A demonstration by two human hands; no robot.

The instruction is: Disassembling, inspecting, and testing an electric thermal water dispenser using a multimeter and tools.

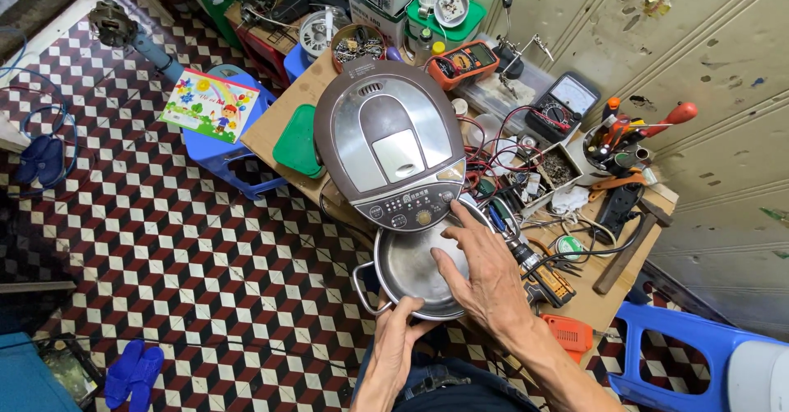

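Observation:
A brown and silver electric kettle-pot top (391, 142) with a button panel lies on the wooden workbench (274, 122). Just below it sits a round steel inner pot (410, 262) with a handle on its left. My left hand (394, 345) grips the pot's near rim from below. My right hand (483, 271) lies flat over the pot's right side, fingers spread, its index fingertip touching the lower right edge of the button panel.
The bench holds an orange multimeter (463, 64), a black analog meter (564, 105), a cup of screwdrivers (610, 144), a cordless drill (539, 271), a hammer (628, 250), tangled wires and a green lid (299, 142). Blue plastic stools stand left (215, 144) and right (680, 340) on the checkered floor.

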